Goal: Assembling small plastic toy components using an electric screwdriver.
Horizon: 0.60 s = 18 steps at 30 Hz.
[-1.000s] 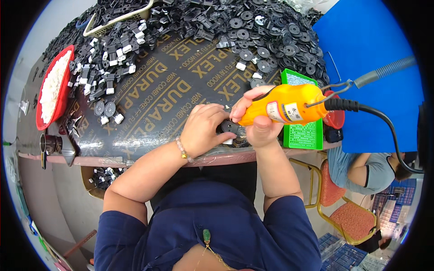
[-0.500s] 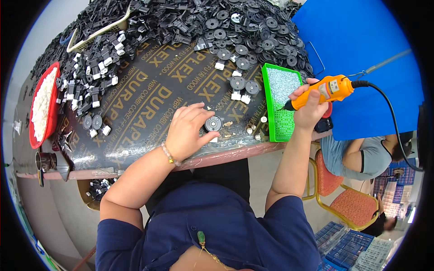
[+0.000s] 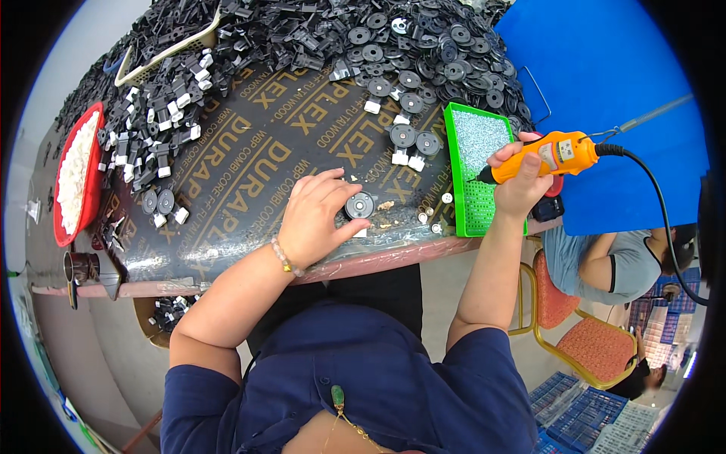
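My left hand (image 3: 316, 206) rests on the table's near part, its thumb and fingers curved round a black round disc (image 3: 359, 205) that lies flat. A bit of white shows under the disc's near edge. My right hand (image 3: 522, 184) is closed round an orange electric screwdriver (image 3: 560, 153), held sideways with its black tip pointing left. That tip is above a green tray (image 3: 451, 170) with a perforated floor, whose far part is covered with small silvery screws (image 3: 478, 136). Beyond my left hand lie black discs joined to white blocks (image 3: 402, 136).
Black discs (image 3: 454, 72) and black plastic parts (image 3: 287, 41) are heaped at the back. A red basin (image 3: 98, 178) of white pieces stands far left. A blue panel (image 3: 605, 91) rises at right; the screwdriver's cord (image 3: 658, 197) hangs before it. Small white round pieces (image 3: 423, 217) lie beside the tray.
The whole view has shifted slightly, moving the table's things a little to the right in the picture. Both hands keep their grips, and the screwdriver tip stays over the tray.
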{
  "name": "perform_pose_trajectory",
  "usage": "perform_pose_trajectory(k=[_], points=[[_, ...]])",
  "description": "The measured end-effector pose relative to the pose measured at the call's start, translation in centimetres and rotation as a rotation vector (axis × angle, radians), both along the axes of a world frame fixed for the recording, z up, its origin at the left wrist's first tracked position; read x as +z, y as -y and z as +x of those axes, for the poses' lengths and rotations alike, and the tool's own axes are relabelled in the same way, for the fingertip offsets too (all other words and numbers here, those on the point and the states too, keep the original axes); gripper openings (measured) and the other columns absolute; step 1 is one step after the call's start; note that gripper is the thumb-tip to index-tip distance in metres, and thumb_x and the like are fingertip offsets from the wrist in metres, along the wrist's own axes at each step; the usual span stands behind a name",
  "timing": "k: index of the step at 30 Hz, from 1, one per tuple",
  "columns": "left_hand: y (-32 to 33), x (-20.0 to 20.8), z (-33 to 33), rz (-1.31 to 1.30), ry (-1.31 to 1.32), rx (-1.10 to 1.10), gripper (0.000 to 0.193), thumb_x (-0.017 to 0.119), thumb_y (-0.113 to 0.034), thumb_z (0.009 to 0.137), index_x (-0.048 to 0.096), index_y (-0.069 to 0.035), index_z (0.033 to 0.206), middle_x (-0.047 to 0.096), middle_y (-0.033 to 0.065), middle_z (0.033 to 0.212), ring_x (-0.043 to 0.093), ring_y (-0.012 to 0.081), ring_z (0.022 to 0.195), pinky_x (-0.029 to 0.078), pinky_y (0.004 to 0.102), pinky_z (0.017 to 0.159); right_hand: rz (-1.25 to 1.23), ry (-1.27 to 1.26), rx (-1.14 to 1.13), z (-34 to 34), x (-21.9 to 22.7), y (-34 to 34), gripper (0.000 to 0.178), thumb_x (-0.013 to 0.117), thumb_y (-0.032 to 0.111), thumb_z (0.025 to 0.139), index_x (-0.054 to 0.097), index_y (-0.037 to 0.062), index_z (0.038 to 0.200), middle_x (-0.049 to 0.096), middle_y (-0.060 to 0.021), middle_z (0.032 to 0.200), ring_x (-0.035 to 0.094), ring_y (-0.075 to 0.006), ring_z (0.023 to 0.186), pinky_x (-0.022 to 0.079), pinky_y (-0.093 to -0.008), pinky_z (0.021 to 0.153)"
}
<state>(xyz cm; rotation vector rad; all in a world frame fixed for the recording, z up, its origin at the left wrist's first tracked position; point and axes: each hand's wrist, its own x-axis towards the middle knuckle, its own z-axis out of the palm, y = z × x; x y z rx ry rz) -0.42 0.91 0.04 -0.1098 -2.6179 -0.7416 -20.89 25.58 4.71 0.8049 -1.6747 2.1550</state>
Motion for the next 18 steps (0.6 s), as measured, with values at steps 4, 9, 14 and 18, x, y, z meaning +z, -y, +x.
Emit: perform_pose_trajectory(k=[4,9,14,18], points=[[0.1,0.0,0.0,0.003,0.001,-0.006,0.049,0.083,-0.034,0.077,0.069,-0.008,0.116,0.069,0.0077,0.113,0.057,0.0298,0.124,0.041,0.0446,0.103,0.018,-0.006,0.013,0.0,-0.1,0.1,0.055,0.069,0.048,0.094,0.053,-0.0016,0.114,0.062,-0.0103,0.072,0.059,-0.0173,0.057,0.052,-0.0306,0.053],[0.0,0.2,0.0,0.022,0.008,-0.011,0.055,0.084,-0.034,0.075,0.068,-0.007,0.119,0.068,0.0086,0.116,0.056,0.0303,0.126,0.040,0.0455,0.104,0.017,-0.035,-0.033,0.5,1.2,-0.3,0.061,0.066,0.055,0.093,0.053,-0.0010,0.115,0.062,-0.0102,0.072,0.059,-0.0180,0.057,0.053,-0.0312,0.054],[0.0,-0.1,0.0,0.020,0.010,-0.016,0.058,0.085,-0.031,0.073,0.066,-0.007,0.122,0.068,0.0086,0.118,0.056,0.0307,0.127,0.039,0.0463,0.105,-0.112,-0.044,0.182,4.6,3.5,1.0,0.074,0.059,0.067,0.091,0.050,0.0014,0.122,0.062,-0.0104,0.073,0.060,-0.0194,0.058,0.053,-0.0344,0.056],[0.2,-0.3,0.1,0.016,0.007,-0.025,0.054,0.084,-0.032,0.074,0.067,-0.010,0.120,0.067,0.0069,0.117,0.056,0.0277,0.126,0.039,0.0460,0.104,-0.113,-0.024,0.510,9.9,2.9,5.5,0.079,0.059,0.073,0.087,0.046,0.0029,0.121,0.063,-0.0105,0.074,0.062,-0.0207,0.061,0.054,-0.0356,0.059]])
